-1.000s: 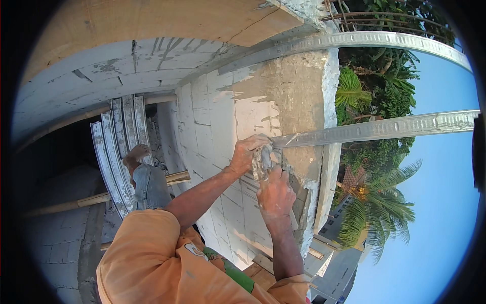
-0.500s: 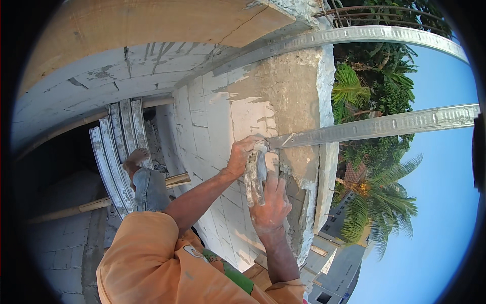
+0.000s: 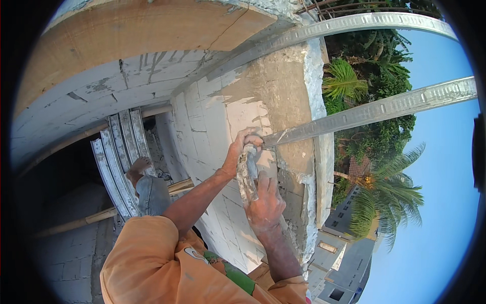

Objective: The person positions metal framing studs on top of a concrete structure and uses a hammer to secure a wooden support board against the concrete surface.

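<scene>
My left hand (image 3: 242,150) is closed at the lower end of a perforated metal channel (image 3: 364,112), its fingers curled by the tip. Just below, my right hand (image 3: 265,203) grips a long hand tool (image 3: 246,175) crusted with dried cement; its exact kind is hard to make out. The upper end of that tool reaches up under my left fingers. Both hands are close against the block wall (image 3: 197,119), beside a patch of brown plaster (image 3: 276,83). Part of the tool is hidden by my right hand.
A second metal channel (image 3: 354,23) curves across the top. At the left, a bare foot (image 3: 137,169) stands on ribbed metal planks (image 3: 132,147) laid over bamboo poles (image 3: 96,217), with a dark drop beside them. A wooden board (image 3: 152,28) spans the upper left.
Both hands and the tool have shifted slightly left in the picture. The outer end of the held channel sits higher, so it slants more steeply. My grips look unchanged.
</scene>
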`<state>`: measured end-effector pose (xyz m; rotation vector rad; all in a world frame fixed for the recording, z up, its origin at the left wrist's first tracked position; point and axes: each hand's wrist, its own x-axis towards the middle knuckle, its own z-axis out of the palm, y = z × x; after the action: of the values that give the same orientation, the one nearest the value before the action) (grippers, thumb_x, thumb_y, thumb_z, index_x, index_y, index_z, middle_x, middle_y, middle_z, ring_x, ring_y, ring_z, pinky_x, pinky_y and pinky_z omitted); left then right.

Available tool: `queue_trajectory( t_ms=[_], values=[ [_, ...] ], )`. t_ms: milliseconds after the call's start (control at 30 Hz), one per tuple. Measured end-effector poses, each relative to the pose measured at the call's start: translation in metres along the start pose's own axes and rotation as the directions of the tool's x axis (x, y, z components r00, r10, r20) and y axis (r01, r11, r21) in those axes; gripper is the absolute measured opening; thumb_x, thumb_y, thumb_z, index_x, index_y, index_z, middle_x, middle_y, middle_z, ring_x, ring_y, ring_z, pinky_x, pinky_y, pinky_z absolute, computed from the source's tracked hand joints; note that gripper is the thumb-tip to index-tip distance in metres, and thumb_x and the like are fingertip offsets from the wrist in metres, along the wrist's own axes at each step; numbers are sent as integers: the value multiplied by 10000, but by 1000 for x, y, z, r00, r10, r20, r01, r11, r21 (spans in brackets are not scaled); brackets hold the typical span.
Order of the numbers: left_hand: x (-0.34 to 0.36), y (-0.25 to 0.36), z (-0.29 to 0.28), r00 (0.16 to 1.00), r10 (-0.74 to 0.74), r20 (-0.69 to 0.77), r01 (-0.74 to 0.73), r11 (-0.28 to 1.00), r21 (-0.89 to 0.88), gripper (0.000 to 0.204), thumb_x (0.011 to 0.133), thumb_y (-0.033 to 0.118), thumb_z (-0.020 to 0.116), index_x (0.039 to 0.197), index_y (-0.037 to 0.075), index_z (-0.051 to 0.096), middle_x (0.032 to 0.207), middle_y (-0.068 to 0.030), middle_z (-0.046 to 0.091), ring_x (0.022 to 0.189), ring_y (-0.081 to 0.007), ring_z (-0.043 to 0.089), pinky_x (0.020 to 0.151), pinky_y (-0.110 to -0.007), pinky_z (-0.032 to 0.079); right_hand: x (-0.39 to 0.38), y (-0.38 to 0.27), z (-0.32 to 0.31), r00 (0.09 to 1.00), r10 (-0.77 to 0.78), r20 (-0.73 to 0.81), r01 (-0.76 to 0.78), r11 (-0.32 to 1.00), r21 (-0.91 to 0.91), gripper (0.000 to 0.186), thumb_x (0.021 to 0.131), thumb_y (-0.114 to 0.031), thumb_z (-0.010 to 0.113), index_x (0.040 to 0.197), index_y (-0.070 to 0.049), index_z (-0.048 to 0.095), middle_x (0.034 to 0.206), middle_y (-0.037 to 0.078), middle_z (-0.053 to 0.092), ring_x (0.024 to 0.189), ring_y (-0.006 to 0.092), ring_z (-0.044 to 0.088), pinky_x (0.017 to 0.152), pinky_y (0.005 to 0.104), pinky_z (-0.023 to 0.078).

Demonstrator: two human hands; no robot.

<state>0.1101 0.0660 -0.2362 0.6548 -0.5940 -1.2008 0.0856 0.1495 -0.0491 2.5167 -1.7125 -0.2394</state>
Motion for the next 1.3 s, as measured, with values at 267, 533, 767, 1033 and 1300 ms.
queue_trajectory(
  t_ms=[267, 533, 767, 1033, 1300],
  values=[
    [2, -14, 4, 997, 15, -80, -21, 996, -87, 618, 867, -6, 677, 1385, 29, 343, 1130, -91, 519, 1008, -150, 566, 872, -286, 515, 9, 8, 12, 985, -127, -118, 126, 992, -16, 518, 788, -161, 722, 1231, -37, 483, 921, 157, 540, 748, 353, 647, 593, 420, 542],
    [5, 3, 1, 997, -51, -52, 45, 992, -118, 605, 873, -11, 664, 1362, -11, 309, 1111, -98, 525, 979, -150, 566, 899, -280, 499, 21, -3, -8, 1000, 0, -27, -1, 999, -40, 324, 790, -127, 697, 1030, -30, 502, 893, 161, 546, 771, 325, 661, 609, 389, 560],
    [12, -4, 0, 986, -163, -43, 142, 940, -310, 624, 856, -13, 680, 1361, -12, 313, 1081, -98, 521, 934, -146, 563, 856, -273, 522, 29, 22, 23, 979, 99, 179, -78, 990, -118, 326, 841, -165, 671, 1085, -7, 525, 866, 148, 548, 754, 319, 664, 589, 396, 553],
    [12, -8, -6, 996, -91, 19, 93, 949, -300, 646, 833, -3, 722, 1346, 7, 331, 1083, -84, 523, 967, -134, 560, 859, -251, 498, 19, 15, 32, 994, 91, 52, -84, 988, -127, 274, 854, -197, 679, 1011, -46, 512, 872, 138, 557, 723, 319, 669, 564, 413, 554],
    [17, 0, -17, 979, -192, 70, 204, 900, -385, 585, 832, -19, 694, 1312, 8, 361, 1085, -90, 539, 974, -152, 581, 877, -274, 500, 14, 0, 22, 991, 26, -134, -31, 999, -36, 292, 820, -194, 708, 987, -45, 520, 863, 134, 558, 730, 318, 673, 571, 404, 560]
  ],
)
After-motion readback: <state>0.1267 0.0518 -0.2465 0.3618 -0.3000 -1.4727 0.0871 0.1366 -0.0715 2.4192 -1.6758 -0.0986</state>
